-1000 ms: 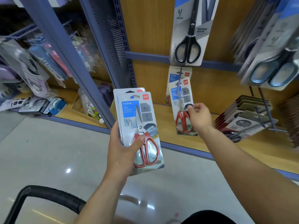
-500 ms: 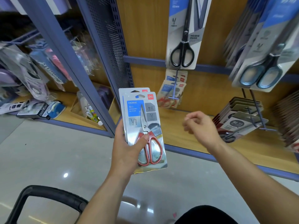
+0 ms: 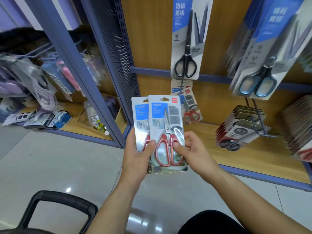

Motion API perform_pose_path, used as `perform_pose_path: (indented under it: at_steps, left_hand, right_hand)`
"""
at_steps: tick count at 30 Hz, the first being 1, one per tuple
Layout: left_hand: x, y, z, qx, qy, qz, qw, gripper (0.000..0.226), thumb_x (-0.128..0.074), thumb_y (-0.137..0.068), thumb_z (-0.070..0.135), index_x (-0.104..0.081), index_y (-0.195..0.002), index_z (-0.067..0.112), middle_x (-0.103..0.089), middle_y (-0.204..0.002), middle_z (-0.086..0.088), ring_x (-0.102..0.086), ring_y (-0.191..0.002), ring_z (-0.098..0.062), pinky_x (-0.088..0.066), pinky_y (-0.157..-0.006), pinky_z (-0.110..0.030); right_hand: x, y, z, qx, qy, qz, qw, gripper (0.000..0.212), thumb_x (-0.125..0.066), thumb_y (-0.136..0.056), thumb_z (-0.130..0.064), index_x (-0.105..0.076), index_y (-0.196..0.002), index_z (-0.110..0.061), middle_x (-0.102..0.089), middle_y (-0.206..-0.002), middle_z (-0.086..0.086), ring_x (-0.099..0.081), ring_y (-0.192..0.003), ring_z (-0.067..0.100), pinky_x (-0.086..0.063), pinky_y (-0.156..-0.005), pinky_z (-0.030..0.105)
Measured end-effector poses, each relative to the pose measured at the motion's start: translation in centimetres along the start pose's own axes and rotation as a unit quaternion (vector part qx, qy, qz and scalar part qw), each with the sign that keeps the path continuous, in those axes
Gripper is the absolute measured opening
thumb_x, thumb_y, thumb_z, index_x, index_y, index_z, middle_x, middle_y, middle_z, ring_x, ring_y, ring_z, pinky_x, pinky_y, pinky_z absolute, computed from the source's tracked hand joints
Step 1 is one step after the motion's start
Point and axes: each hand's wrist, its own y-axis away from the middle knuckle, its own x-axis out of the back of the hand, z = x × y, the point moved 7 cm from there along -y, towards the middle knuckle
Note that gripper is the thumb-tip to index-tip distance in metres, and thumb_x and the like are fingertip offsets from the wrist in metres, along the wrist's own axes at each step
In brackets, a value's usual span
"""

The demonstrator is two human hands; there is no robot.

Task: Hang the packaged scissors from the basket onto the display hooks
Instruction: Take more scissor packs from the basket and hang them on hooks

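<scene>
Grey tile floor [image 3: 59, 166] lies open near and left, ending at the blue front edge of the wood-backed display shelf [image 3: 152, 39]. Perforated divider panel [image 3: 114, 48] bounds the bay on the left. Right hooks crowded with carded scissors [image 3: 241, 129]. Low middle hook [image 3: 180, 86] carries red-handled packs [image 3: 190, 105]. Black basket handle [image 3: 64, 198] near left, basket inside out of frame. Left hand [image 3: 135, 159] grips the rear pack [image 3: 141, 119], thumb on its front. Right hand [image 3: 194, 152] pinches the front pack [image 3: 166, 132] at the red handles. Both packs are just before the shelf.
</scene>
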Motion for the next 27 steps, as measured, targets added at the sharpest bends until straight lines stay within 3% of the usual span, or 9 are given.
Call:
perform_pose_path:
  at_steps: [3,6,9,14,20,24,27]
  left_hand:
    - [1.2,-0.4,-0.3,-0.001,-0.027,0.029,0.999,0.054,-0.069,-0.096,0.008,-0.054,-0.138,0.039,-0.072,-0.121,0.017,-0.071,-0.112,-0.011,-0.060,-0.094,-0.044]
    - [2.7,-0.9,-0.4,0.013,-0.027,0.053,0.998,0.051,-0.069,-0.096,0.007,-0.056,-0.126,0.046,-0.073,-0.119,0.014,-0.074,-0.105,-0.012,-0.064,-0.081,-0.034]
    - [3.4,-1.2,-0.6,0.032,-0.030,0.064,0.997,0.050,-0.070,-0.096,0.010,-0.055,-0.120,0.052,-0.072,-0.118,0.015,-0.075,-0.103,-0.015,-0.065,-0.079,-0.041]
    - [3.3,-1.3,-1.0,0.044,-0.022,0.066,0.997,0.051,-0.070,-0.095,0.011,-0.055,-0.120,0.053,-0.071,-0.120,0.014,-0.076,-0.102,-0.016,-0.065,-0.078,-0.042]
    - [2.8,-1.3,-1.5,0.051,-0.025,0.059,0.997,0.052,-0.069,-0.096,0.010,-0.055,-0.129,0.047,-0.073,-0.115,0.015,-0.076,-0.096,-0.011,-0.064,-0.067,-0.030]
    - [2.5,-1.4,-1.7,0.061,-0.026,0.050,0.997,0.058,-0.069,-0.096,0.011,-0.051,-0.140,0.042,-0.073,-0.117,0.015,-0.076,-0.097,-0.011,-0.064,-0.066,-0.031]
    - [2.3,-1.5,-1.8,0.064,-0.020,0.043,0.997,0.057,-0.069,-0.096,0.010,-0.052,-0.139,0.044,-0.074,-0.113,0.017,-0.076,-0.095,-0.009,-0.064,-0.064,-0.030]
  right_hand:
    - [2.3,-0.2,0.6,0.011,-0.026,0.053,0.998,0.011,-0.064,-0.101,-0.017,-0.058,-0.110,-0.020,-0.077,-0.103,0.008,-0.076,-0.095,0.029,-0.057,-0.087,0.053]
    - [4.9,-0.1,1.6,0.006,-0.058,0.087,0.995,0.016,-0.061,-0.101,-0.007,-0.056,-0.111,-0.018,-0.078,-0.100,0.014,-0.077,-0.089,0.032,-0.060,-0.081,0.051]
    - [6.6,0.2,3.7,-0.024,0.003,0.084,0.996,0.016,-0.062,-0.100,-0.007,-0.057,-0.111,-0.017,-0.079,-0.097,0.008,-0.078,-0.085,0.026,-0.063,-0.076,0.050]
    - [7.2,-0.8,7.2,-0.067,0.080,0.089,0.990,0.015,-0.065,-0.100,-0.016,-0.055,-0.109,-0.023,-0.077,-0.102,-0.002,-0.078,-0.081,0.014,-0.063,-0.067,0.039]
    - [6.6,-4.3,5.3,-0.005,0.057,0.118,0.991,0.016,-0.062,-0.100,-0.007,-0.055,-0.108,-0.019,-0.077,-0.095,-0.002,-0.076,-0.078,0.008,-0.058,-0.060,0.024]
    - [6.6,-5.3,5.9,-0.031,0.053,0.138,0.988,0.015,-0.063,-0.101,-0.014,-0.054,-0.111,-0.020,-0.077,-0.100,0.000,-0.077,-0.083,0.015,-0.064,-0.071,0.041]
    - [6.9,-6.2,5.8,-0.030,0.073,0.177,0.981,0.013,-0.066,-0.099,-0.023,-0.056,-0.107,-0.020,-0.076,-0.097,-0.002,-0.076,-0.085,0.017,-0.062,-0.074,0.040]
